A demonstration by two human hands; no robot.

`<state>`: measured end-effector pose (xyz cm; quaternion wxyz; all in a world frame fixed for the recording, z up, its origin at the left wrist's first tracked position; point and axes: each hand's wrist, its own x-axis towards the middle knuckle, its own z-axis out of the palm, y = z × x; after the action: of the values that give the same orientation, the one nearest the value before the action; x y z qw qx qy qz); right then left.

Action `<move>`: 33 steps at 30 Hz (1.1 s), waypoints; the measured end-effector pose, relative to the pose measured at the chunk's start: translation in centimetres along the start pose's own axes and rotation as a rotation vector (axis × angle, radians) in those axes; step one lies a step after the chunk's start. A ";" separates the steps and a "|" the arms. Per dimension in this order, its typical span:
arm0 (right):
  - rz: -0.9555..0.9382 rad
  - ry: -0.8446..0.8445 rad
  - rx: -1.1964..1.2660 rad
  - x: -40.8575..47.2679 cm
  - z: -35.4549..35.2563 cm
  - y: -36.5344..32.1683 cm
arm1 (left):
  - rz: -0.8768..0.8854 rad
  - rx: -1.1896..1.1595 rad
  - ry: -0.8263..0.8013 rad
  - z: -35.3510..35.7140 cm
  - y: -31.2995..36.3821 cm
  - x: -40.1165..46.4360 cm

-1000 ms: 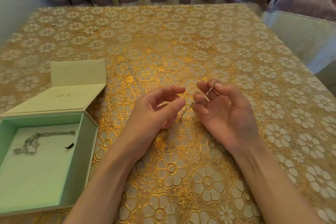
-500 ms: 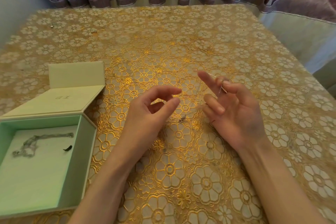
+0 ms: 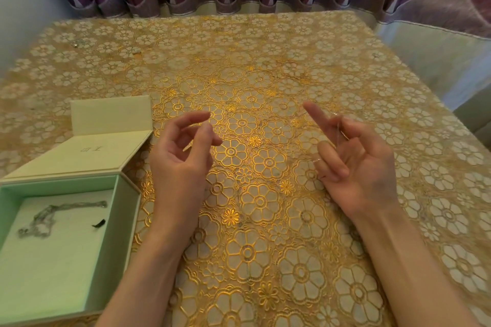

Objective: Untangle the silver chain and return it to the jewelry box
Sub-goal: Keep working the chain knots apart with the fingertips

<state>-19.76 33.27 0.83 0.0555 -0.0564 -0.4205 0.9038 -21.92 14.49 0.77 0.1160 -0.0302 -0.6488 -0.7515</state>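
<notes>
My right hand (image 3: 356, 162) pinches the silver chain (image 3: 338, 131); my left hand (image 3: 183, 151) pinches toward it, contact unclear. The jewelry box (image 3: 121, 223) lies left.

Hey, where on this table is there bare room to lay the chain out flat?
Bare tablecloth runs from the hands to the curtain, and between the left hand and right hand. It's crowded front-left: the jewelry box sits there holding a tangled chain, with its lid folded open behind.

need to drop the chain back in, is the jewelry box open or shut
Open: the pale green square jewelry box has its cream lid folded back, exposing a tangled silver chain inside.
</notes>
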 end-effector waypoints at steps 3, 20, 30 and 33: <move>-0.040 0.021 -0.095 0.0 0.0 -0.1 | 0.056 0.070 0.044 -0.2 -0.2 0.1; -0.374 0.280 -1.030 0.4 -0.6 2.1 | 0.219 0.545 -0.030 -0.3 -1.2 -0.2; -0.624 -0.002 -1.584 0.8 -0.5 3.9 | 0.158 0.572 -0.022 -0.4 -1.4 0.0; -0.604 -0.039 -1.603 0.7 -0.4 3.8 | 0.147 0.602 -0.105 -0.5 -1.7 0.1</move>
<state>-20.60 31.24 -2.39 0.2298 0.0516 -0.9304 0.2808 -22.38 14.25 -0.94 0.1402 -0.0800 -0.8432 -0.5127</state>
